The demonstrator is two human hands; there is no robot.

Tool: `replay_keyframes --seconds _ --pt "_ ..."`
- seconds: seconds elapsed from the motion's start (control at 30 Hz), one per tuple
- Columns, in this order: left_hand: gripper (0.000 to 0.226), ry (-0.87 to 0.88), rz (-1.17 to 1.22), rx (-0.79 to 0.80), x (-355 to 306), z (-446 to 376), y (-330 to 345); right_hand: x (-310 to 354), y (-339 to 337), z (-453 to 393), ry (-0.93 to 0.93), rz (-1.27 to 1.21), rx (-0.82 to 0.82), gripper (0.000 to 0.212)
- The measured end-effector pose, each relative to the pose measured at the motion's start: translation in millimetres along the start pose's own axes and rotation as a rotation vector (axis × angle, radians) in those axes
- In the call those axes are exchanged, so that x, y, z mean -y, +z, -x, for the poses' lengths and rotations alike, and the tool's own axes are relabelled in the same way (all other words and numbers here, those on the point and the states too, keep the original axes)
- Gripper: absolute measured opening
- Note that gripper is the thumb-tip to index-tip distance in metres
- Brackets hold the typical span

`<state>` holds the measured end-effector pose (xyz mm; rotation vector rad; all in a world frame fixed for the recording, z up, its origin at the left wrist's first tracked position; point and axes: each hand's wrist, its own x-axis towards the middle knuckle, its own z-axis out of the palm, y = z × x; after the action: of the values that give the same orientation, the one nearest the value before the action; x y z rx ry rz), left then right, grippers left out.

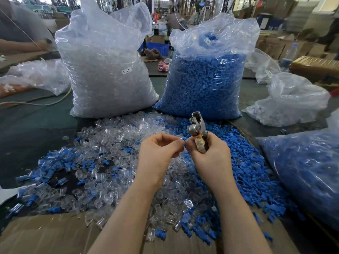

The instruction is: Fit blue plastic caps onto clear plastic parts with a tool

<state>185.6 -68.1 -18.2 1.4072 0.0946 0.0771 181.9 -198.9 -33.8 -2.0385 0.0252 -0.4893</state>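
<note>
Gripping a metal tool (197, 133) by its cloth-wrapped handle, the right hand (211, 158) is holding it upright above the middle of the bench (36, 129), its steel head pointing up and away from the person. The left hand (159, 153) is meeting it just beside the handle, thumb and forefinger pinching a small blue cap (184, 138) (whether a clear part is sitting in the same pinch, I cannot tell). Both hands are touching at the fingertips.

Below them, loose clear parts (117, 136) are lying heaped across the middle of the bench, and loose blue caps (247, 162) are piling up toward its right edge, the two kinds mixing near the front edge over a sheet of cardboard (45, 233). At the far edge, a tall bag of clear parts (108, 70) is standing beside a tall bag of blue caps (207, 79), the two well apart at the top.
</note>
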Motion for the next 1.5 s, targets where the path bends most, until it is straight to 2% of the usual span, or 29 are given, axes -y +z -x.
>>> replay_keyframes --seconds 0.57,0.77,0.93,1.07,1.5 --pt "0.022 0.23 -0.324 -0.076 4 1 0 2 0 0 0.0 0.025 0.05 0.005" --pt "0.016 0.218 -0.307 -0.095 5 0 -2 3 -3 1 0.026 -0.048 0.118 0.002" --pt "0.011 0.147 -0.14 -0.05 3 -1 -4 -2 -12 -1 0.063 -0.024 0.243 0.005" --pt "0.012 0.156 -0.044 -0.021 1 -3 -7 -5 -17 -1 0.062 0.037 0.324 0.01" --pt "0.011 0.237 -0.075 0.081 2 -5 -16 -1 -16 1 0.014 0.076 0.402 0.016"
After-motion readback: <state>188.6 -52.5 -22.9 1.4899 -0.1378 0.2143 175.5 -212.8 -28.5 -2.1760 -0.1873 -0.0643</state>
